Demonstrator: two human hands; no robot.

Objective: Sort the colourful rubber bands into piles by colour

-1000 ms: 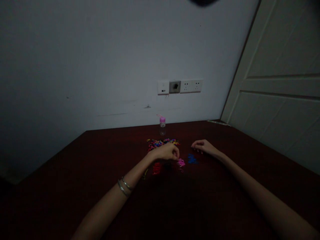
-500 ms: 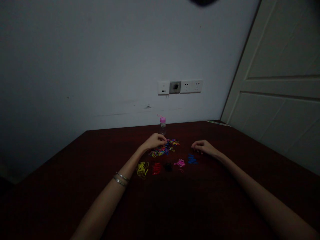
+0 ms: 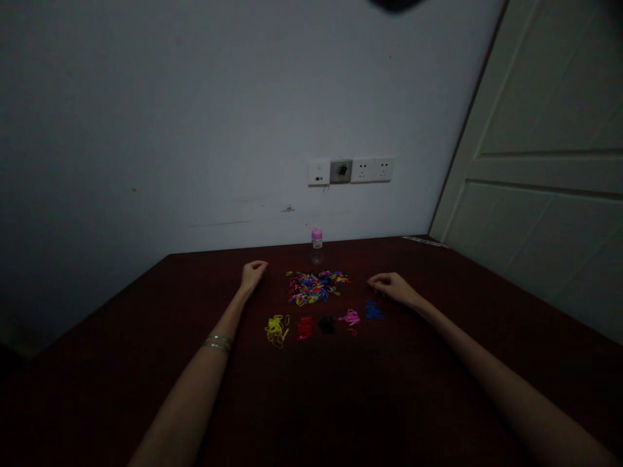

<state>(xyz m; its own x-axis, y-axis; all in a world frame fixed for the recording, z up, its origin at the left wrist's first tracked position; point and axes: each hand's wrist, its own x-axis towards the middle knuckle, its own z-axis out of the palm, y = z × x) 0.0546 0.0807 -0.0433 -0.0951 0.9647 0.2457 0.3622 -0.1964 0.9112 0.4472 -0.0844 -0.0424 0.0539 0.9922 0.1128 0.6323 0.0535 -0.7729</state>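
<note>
A mixed heap of small coloured rubber bands point(image 3: 314, 287) lies at the middle of the dark red table. Left of the heap and apart from it, my left hand point(image 3: 254, 274) rests closed; anything between its fingers is too small to make out. On the other side, my right hand point(image 3: 395, 287) has its fingers bent together just behind the blue rubber bands point(image 3: 374, 310), contents not visible. Along the near side lie sorted groups: yellow rubber bands point(image 3: 275, 329), red rubber bands point(image 3: 304, 327), black rubber bands point(image 3: 327, 324) and pink rubber bands point(image 3: 351, 317).
Behind the heap stands a small clear bottle point(image 3: 317, 250) with a pink lid. Sockets point(image 3: 363, 170) are set in the wall above the table point(image 3: 341, 402). A panelled door point(image 3: 540, 214) borders the right side, and a flat strip point(image 3: 424, 241) lies at the back right corner.
My left hand has moved left, off the mixed heap, uncovering it and the bottle's lower part. My right hand has shifted slightly left.
</note>
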